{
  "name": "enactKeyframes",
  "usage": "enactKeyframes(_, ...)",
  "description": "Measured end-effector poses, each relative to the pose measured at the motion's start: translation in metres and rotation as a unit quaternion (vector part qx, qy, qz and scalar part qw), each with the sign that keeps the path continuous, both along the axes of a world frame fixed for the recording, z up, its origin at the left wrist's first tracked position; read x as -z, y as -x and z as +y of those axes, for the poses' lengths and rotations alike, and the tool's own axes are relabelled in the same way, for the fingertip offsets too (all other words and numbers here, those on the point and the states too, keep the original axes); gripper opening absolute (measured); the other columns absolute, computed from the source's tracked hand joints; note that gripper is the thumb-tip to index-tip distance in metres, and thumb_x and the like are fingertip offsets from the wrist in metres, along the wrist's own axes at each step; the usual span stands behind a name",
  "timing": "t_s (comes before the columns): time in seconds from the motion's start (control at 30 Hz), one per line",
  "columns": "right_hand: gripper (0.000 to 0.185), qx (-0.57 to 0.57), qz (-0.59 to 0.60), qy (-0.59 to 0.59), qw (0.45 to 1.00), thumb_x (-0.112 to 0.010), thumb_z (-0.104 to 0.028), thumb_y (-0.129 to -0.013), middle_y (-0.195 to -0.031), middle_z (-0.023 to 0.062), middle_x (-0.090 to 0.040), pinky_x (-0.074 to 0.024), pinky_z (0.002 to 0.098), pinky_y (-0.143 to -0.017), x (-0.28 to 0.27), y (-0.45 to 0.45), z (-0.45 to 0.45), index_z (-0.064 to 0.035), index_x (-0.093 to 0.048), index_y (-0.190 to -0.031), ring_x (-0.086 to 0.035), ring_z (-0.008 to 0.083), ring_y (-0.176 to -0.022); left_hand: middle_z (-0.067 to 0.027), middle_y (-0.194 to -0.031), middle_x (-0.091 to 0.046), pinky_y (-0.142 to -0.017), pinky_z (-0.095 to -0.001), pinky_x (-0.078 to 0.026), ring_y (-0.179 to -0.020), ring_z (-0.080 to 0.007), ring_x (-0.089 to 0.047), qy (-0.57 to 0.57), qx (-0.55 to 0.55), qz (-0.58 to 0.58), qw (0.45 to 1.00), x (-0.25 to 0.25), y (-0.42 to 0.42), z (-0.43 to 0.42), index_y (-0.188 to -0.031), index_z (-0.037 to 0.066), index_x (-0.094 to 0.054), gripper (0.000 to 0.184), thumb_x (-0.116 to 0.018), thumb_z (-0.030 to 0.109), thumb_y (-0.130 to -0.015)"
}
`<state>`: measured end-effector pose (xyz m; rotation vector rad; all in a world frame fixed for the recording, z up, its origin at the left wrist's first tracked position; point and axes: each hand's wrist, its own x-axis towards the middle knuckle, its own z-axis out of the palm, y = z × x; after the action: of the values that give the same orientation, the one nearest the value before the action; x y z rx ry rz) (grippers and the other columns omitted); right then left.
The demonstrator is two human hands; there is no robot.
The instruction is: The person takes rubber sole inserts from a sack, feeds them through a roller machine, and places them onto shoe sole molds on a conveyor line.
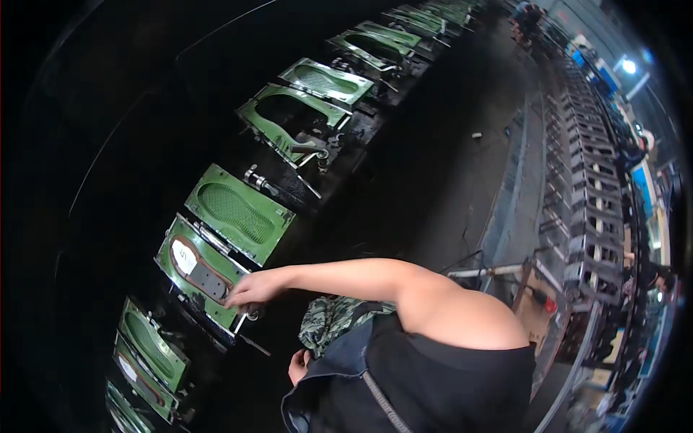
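My right hand (254,289) reaches across to an open green mould (220,252), its fingers drawn together at the near end of a shoe sole (209,278). The sole has a brown rim, a dark inset with small holes and a white patch with a mark on it. Its near tip is partly covered by my fingers. Hinged to this half is the raised mould half (242,209), with a sole-shaped patterned hollow. Low beside my body, my left hand (297,366) shows only in part, and its fingers are mostly hidden by clothing and camouflage cloth (336,321).
Several more open green moulds (292,119) run in a row from bottom left to the top. A lower mould (148,361) also holds a sole with a white patch. Metal handles (254,346) jut into the aisle. A metal rack line (592,180) and people stand at right.
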<state>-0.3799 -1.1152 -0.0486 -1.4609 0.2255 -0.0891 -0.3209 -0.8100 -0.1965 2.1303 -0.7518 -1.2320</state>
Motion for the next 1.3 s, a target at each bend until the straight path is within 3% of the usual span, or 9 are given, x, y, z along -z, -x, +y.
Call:
enactKeyframes(0.17,0.054,0.218,0.007,-0.346,0.912,-0.035,-0.048,-0.097,-0.114,0.0107,-0.059,-0.0496,0.0319,-0.084,-0.004,0.166,0.025,-0.0131,-0.04,-0.137,-0.061,0.0202,-0.098,-0.0093,-0.084,-0.067,-0.074,-0.0269,-0.049,-0.079,-0.0138,-0.062,0.024,0.143,0.055,0.988,-0.045,-0.015,-0.06,-0.104,0.0,-0.064,0.025,-0.061,0.018,-0.087)
enactKeyframes(0.47,0.061,0.51,-0.261,-0.4,0.715,-0.03,-0.055,-0.095,-0.11,0.0109,-0.062,-0.0498,0.0352,-0.084,0.003,0.345,0.088,-0.0096,-0.043,-0.134,-0.062,0.0229,-0.099,-0.011,-0.126,-0.051,-0.09,-0.0315,-0.044,-0.11,-0.0202,-0.053,0.085,0.369,0.393,0.838,-0.131,0.172,-0.287,-0.134,0.005,-0.04,0.05,-0.054,0.029,-0.093)
enactKeyframes(0.57,0.054,0.563,-0.23,-0.342,0.716,-0.031,-0.049,-0.097,-0.11,0.0084,-0.062,-0.0493,0.0339,-0.084,0.011,0.385,0.1,-0.0091,-0.047,-0.13,-0.061,0.0207,-0.097,-0.0128,-0.133,-0.045,-0.098,-0.0364,-0.039,-0.117,-0.0237,-0.048,0.074,0.486,0.49,0.72,-0.148,0.269,-0.317,-0.137,0.004,-0.036,0.054,-0.044,0.039,-0.096)
enactKeyframes(0.8,0.045,0.611,-0.253,-0.316,0.68,-0.037,-0.045,-0.097,-0.1,0.0066,-0.062,-0.047,0.0332,-0.082,0.016,0.501,0.109,-0.0071,-0.056,-0.11,-0.06,0.0188,-0.091,-0.0091,-0.105,-0.063,-0.091,-0.0425,-0.042,-0.106,-0.0288,-0.054,-0.151,0.385,0.632,0.655,-0.114,0.46,-0.362,-0.099,0.006,-0.061,0.042,-0.044,0.044,-0.094)
enactKeyframes(0.93,0.044,0.608,-0.101,-0.314,0.722,-0.046,-0.044,-0.094,-0.092,0.0076,-0.063,-0.0497,0.0319,-0.076,-0.003,0.54,0.091,-0.0044,-0.058,-0.108,-0.062,0.0177,-0.084,-0.0065,-0.076,-0.062,-0.06,-0.0307,-0.043,-0.042,-0.01,-0.032,-0.249,0.507,0.472,0.677,-0.13,0.533,-0.373,-0.085,0.006,-0.06,0.043,-0.042,0.043,-0.096)
enactKeyframes(0.97,0.046,0.588,-0.075,-0.295,0.75,-0.046,-0.045,-0.094,-0.091,0.0085,-0.064,-0.0503,0.0319,-0.075,0.0,0.55,0.081,-0.0034,-0.058,-0.109,-0.062,0.0183,-0.082,-0.0042,-0.068,-0.058,-0.054,-0.0275,-0.038,-0.042,-0.0086,-0.033,-0.292,0.592,0.446,0.605,-0.128,0.549,-0.388,-0.08,0.006,-0.06,0.045,-0.041,0.044,-0.096)
enactKeyframes(1.03,0.044,0.573,-0.05,-0.251,0.779,-0.047,-0.042,-0.094,-0.09,0.0107,-0.065,-0.052,0.0325,-0.072,0.017,0.564,0.056,-0.0019,-0.058,-0.111,-0.063,0.0197,-0.079,-0.0038,-0.066,-0.056,-0.055,-0.0273,-0.039,-0.047,-0.0095,-0.039,-0.253,0.653,0.291,0.652,-0.13,0.579,-0.393,-0.077,0.004,-0.06,0.047,-0.041,0.043,-0.096)
enactKeyframes(1.13,0.036,0.598,-0.042,-0.266,0.755,-0.049,-0.036,-0.094,-0.091,0.0101,-0.066,-0.0536,0.0329,-0.071,0.038,0.596,0.016,-0.0052,-0.061,-0.109,-0.064,0.0195,-0.079,-0.0103,-0.079,-0.064,-0.07,-0.0306,-0.047,-0.073,-0.0169,-0.058,-0.228,0.771,0.23,0.548,-0.073,0.62,-0.425,-0.091,-0.003,-0.064,0.045,-0.044,0.036,-0.096)
enactKeyframes(1.3,0.034,0.625,-0.232,-0.336,0.665,-0.046,-0.033,-0.096,-0.09,0.0067,-0.065,-0.0514,0.0298,-0.074,0.017,0.694,-0.046,-0.0066,-0.059,-0.113,-0.063,0.0165,-0.081,-0.0084,-0.073,-0.06,-0.063,-0.0309,-0.047,-0.066,-0.0169,-0.056,-0.286,0.694,0.19,0.633,-0.063,0.699,-0.544,-0.088,0.001,-0.062,0.041,-0.042,0.036,-0.096)
